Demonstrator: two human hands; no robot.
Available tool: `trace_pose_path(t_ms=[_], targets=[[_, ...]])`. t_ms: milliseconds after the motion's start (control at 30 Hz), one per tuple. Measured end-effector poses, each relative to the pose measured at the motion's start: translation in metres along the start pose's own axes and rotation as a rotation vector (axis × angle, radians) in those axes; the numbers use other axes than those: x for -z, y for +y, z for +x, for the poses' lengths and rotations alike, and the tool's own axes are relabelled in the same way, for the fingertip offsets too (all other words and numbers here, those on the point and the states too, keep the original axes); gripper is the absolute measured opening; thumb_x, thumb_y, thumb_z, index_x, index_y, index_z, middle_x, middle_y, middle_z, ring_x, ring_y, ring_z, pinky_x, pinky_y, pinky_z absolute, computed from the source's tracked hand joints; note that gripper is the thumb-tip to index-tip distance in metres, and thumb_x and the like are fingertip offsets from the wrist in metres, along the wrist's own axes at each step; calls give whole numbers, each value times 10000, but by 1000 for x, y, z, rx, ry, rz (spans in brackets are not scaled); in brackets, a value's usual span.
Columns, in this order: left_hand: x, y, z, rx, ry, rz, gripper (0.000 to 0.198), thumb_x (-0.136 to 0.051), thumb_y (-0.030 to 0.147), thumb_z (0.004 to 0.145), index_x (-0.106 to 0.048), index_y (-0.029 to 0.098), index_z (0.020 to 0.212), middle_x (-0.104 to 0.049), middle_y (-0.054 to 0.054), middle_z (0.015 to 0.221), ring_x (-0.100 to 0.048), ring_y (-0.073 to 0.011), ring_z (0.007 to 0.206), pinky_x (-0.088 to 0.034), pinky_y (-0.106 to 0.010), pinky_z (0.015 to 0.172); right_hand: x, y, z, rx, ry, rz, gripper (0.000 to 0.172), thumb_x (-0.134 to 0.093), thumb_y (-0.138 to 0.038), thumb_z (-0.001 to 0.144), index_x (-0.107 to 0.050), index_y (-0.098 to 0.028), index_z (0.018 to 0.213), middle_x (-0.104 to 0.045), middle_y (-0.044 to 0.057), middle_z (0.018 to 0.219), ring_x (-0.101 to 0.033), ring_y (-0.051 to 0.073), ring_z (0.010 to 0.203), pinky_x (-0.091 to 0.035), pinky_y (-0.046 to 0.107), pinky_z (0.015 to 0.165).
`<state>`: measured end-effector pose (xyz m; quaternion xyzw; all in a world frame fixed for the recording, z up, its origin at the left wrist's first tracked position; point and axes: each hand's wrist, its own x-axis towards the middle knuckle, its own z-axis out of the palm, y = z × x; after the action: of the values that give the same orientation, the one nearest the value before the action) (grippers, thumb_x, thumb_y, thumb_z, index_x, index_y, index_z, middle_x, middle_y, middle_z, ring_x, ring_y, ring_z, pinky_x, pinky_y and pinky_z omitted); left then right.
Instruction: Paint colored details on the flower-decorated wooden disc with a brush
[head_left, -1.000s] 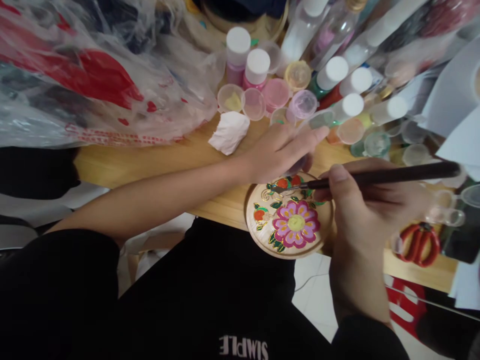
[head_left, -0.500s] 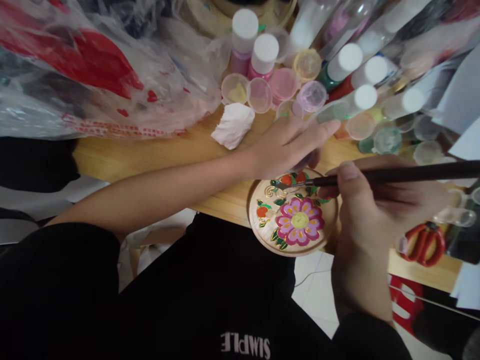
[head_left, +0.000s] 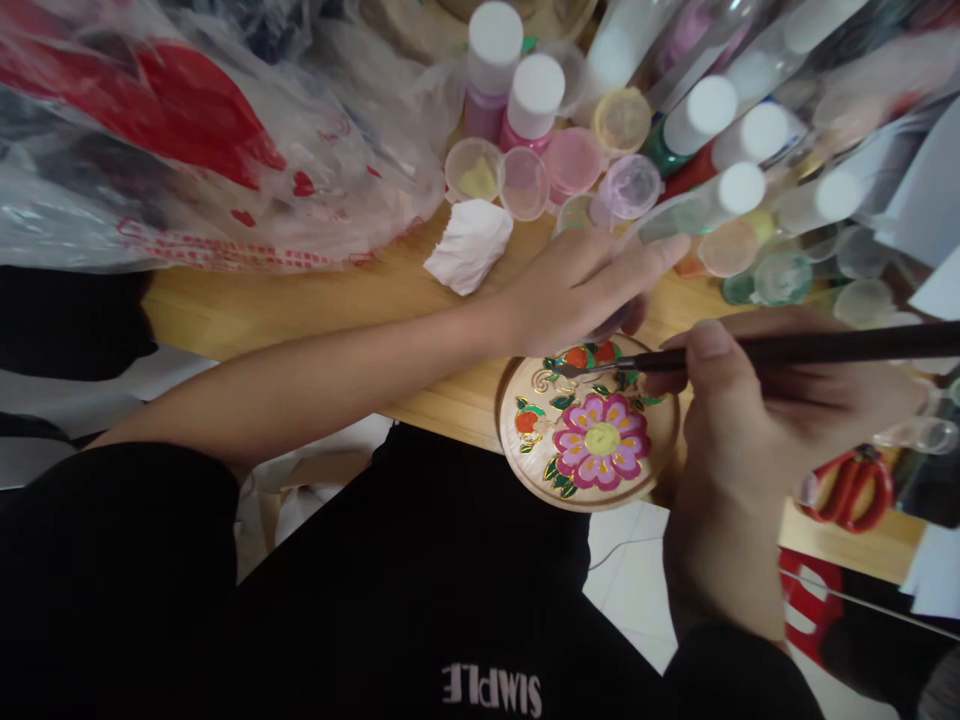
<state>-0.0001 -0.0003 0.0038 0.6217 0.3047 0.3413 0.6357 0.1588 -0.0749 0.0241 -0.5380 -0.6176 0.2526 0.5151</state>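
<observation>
A round wooden plaque [head_left: 517, 465] painted with a pink and purple flower, green leaves and orange fruits lies at the table's front edge. My right hand [head_left: 757, 390] grips the dark handle of a paintbrush [head_left: 675, 358], whose tip is over the upper left of the design. Whether the tip touches the wood I cannot tell. Just above the plaque, my left hand [head_left: 577, 290] is curled palm down with one finger stretched forward. Beneath it shows part of a dark purplish thing [head_left: 613, 322], mostly hidden by the hand.
White-capped paint bottles [head_left: 536, 95] and small open paint cups [head_left: 631, 187] crowd the back of the table [head_left: 315, 310]. A crumpled white tissue [head_left: 469, 247] lies by my left forearm. A plastic bag [head_left: 225, 140] fills the back left. Red-handled scissors [head_left: 851, 490] rest at the right.
The view has shifted slightly. Both hands, the paintbrush and the plaque keep nearly the same positions relative to each other.
</observation>
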Motion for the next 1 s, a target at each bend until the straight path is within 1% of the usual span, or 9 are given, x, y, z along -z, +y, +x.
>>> trace_pose_path(t_ms=[67,133,300,433,500,633,833,933,1000], targets=[[0,0,0,-4,3,-18,616,-393,383,1110,-627,166,583,-614,-33,568,-574,-123,575,-459,-306,692,-3,1,-1,45,78,-9,146,-770,-327,894,-778,-266,761,-710,-66,647,-627,94,520,-452,259,480],[-1,0,-1,-5,9,-28,599,-402,370,1108,-625,167,590,-610,-29,567,-568,-118,570,-458,-300,681,-5,2,-1,57,112,-27,139,-778,-327,881,-776,-267,756,-706,-66,629,-613,101,490,-431,264,446],[-1,0,-1,31,22,16,608,-421,412,1098,-626,180,575,-633,-21,588,-617,-132,613,-486,-294,717,-5,4,0,23,75,-4,163,-783,-359,872,-770,-274,734,-717,-63,630,-633,118,500,-471,291,467],[0,-1,-1,-14,10,-5,626,-431,496,1084,-627,187,575,-637,-26,581,-609,-145,605,-493,-314,721,-5,6,1,41,77,-12,174,-780,-372,875,-769,-283,726,-709,-67,622,-626,115,494,-467,289,454],[0,-1,-1,-35,8,0,629,-406,473,1091,-620,186,574,-640,-35,581,-607,-147,609,-499,-322,745,-5,5,1,55,77,-12,180,-774,-375,882,-769,-283,727,-708,-70,622,-628,111,497,-471,283,463],[0,-2,-1,-9,8,34,622,-386,411,1101,-619,178,573,-642,-35,589,-617,-148,628,-502,-318,756,-5,5,1,53,73,-2,166,-780,-344,882,-767,-267,736,-707,-66,625,-616,105,490,-449,274,458],[1,-3,-1,-32,1,12,642,-388,481,1094,-642,177,590,-651,-47,596,-605,-150,615,-495,-328,729,-5,5,2,84,45,17,170,-766,-327,892,-769,-261,736,-696,-67,604,-603,90,481,-453,242,446],[1,-1,-1,-17,5,16,653,-415,541,1080,-631,196,570,-649,-39,586,-618,-164,617,-513,-341,739,-5,5,3,99,78,-12,174,-768,-352,882,-771,-267,731,-693,-61,602,-601,103,477,-448,254,432],[0,0,-1,12,18,18,641,-441,520,1079,-633,197,560,-643,-30,580,-619,-161,611,-524,-333,735,-5,5,4,97,117,-26,166,-770,-356,871,-768,-274,727,-685,-60,602,-592,111,470,-436,263,418]])
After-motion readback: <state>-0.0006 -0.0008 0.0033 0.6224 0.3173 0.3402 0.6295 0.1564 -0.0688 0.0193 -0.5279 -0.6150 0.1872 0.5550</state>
